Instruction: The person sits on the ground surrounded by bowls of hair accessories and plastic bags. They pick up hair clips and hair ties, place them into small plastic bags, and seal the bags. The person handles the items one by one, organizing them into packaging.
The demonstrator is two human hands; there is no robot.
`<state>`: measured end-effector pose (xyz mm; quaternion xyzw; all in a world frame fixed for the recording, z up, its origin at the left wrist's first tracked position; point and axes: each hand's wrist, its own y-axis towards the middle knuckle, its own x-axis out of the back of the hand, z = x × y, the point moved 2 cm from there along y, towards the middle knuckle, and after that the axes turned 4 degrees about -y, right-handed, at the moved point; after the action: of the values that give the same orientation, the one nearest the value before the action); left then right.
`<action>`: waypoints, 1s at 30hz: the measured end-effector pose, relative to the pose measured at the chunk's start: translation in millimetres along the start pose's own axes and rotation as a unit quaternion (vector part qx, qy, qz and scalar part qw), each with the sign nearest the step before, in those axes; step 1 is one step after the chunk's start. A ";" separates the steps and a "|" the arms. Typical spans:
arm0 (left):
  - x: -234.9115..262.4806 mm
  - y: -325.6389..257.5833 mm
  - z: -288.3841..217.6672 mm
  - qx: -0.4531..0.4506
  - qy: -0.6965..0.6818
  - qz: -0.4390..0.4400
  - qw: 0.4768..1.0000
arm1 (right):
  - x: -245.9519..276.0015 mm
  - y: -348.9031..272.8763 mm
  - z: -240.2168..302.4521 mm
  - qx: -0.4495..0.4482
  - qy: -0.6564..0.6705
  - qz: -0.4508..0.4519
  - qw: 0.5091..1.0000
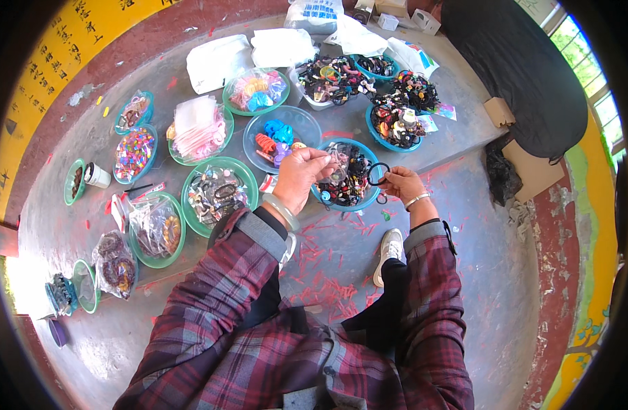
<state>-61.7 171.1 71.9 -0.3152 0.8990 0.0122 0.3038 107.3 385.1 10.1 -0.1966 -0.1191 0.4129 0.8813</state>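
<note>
Left hand (297,179) pinching clear plastic (338,166), right hand (404,185) holding 1 black ring (370,175), blue bowl (347,207) (crowded) nearby

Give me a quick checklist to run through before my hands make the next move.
1. Right hand holding the black ring: ok.
2. Left hand holding the clear plastic item: ok.
3. Ring and plastic apart: ok.
4. Plastic item open: cannot tell.
5. Blue basin within reach: ok, seemingly.
6. Floor free of litter: not ok, red scraps lie near the white shoe.
</note>
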 end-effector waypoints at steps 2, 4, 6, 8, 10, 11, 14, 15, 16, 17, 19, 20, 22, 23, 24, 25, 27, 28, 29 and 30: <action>0.7 0.5 0.5 -0.001 0.004 0.000 1.000 | 0.4 -3.1 1.4 -0.004 0.013 0.010 1.000; -0.4 0.1 0.2 -0.001 0.002 0.004 1.000 | 2.9 -2.4 -2.7 -0.012 0.014 0.010 1.000; -0.2 0.1 0.2 -0.002 0.000 0.005 1.000 | 1.7 -0.6 -6.5 -0.014 0.009 0.013 1.000; 0.9 0.9 0.2 -0.005 -0.002 0.002 1.000 | -0.1 1.2 -9.6 -0.017 0.001 0.012 1.000; 0.9 0.8 0.0 -0.004 -0.011 0.004 1.000 | -3.6 2.2 -11.3 -0.021 -0.008 0.007 1.000; 0.9 0.9 -0.4 -0.004 -0.015 0.006 1.000 | -5.7 3.4 -11.6 -0.022 -0.002 -0.001 1.000; 2.0 1.5 -0.4 -0.005 -0.013 0.010 1.000 | -14.5 4.9 -14.1 -0.026 0.007 -0.012 1.000; 2.5 1.7 -0.2 -0.004 -0.015 0.008 1.000 | -17.1 5.3 -16.5 -0.027 0.006 -0.007 1.000; 2.7 1.9 0.1 -0.004 -0.017 0.006 1.000 | -19.7 6.2 -18.3 -0.028 0.004 -0.002 1.000; 3.1 2.1 0.4 -0.003 -0.020 0.004 1.000 | -21.6 7.9 -19.7 -0.031 0.003 -0.008 0.999; 2.9 1.5 -0.6 -0.002 -0.019 0.002 1.000 | -25.7 9.1 -21.3 -0.036 0.001 -0.022 0.999; 3.0 1.2 -1.1 -0.001 -0.019 0.001 1.000 | -27.8 9.5 -22.1 -0.040 -0.005 -0.020 0.999; 3.3 0.5 -1.9 -0.002 -0.020 -0.002 1.000 | -33.9 8.0 -20.6 -0.048 -0.017 -0.016 0.999; 3.6 0.2 -2.2 -0.003 -0.020 -0.004 1.000 | -36.8 10.0 -22.5 -0.046 -0.016 -0.011 0.999; 3.0 0.0 -2.4 -0.003 -0.020 -0.003 1.000 | -38.8 12.4 -25.4 -0.044 -0.015 -0.008 0.999; 2.3 -0.1 -2.6 -0.002 -0.019 -0.001 1.000 | -40.8 14.7 -28.2 -0.043 -0.014 -0.004 0.999; 2.5 0.1 -2.2 -0.002 -0.017 -0.001 1.000 | -46.8 18.3 -32.5 -0.043 -0.036 -0.007 0.998; 3.3 0.7 -1.3 -0.001 -0.015 -0.002 1.000 | -49.9 19.3 -33.3 -0.042 -0.047 -0.007 0.998; 3.7 1.0 -0.8 0.000 -0.013 -0.002 1.000 | -52.0 19.5 -34.2 -0.044 -0.042 -0.002 0.998; 4.8 1.4 -1.3 0.001 -0.014 -0.003 1.000 | -55.9 19.2 -32.3 -0.044 -0.037 0.004 0.998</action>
<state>-66.2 169.3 70.1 -0.3173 0.8936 0.0150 0.3170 71.0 344.9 -29.9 -0.2206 -0.1690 0.4175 0.8651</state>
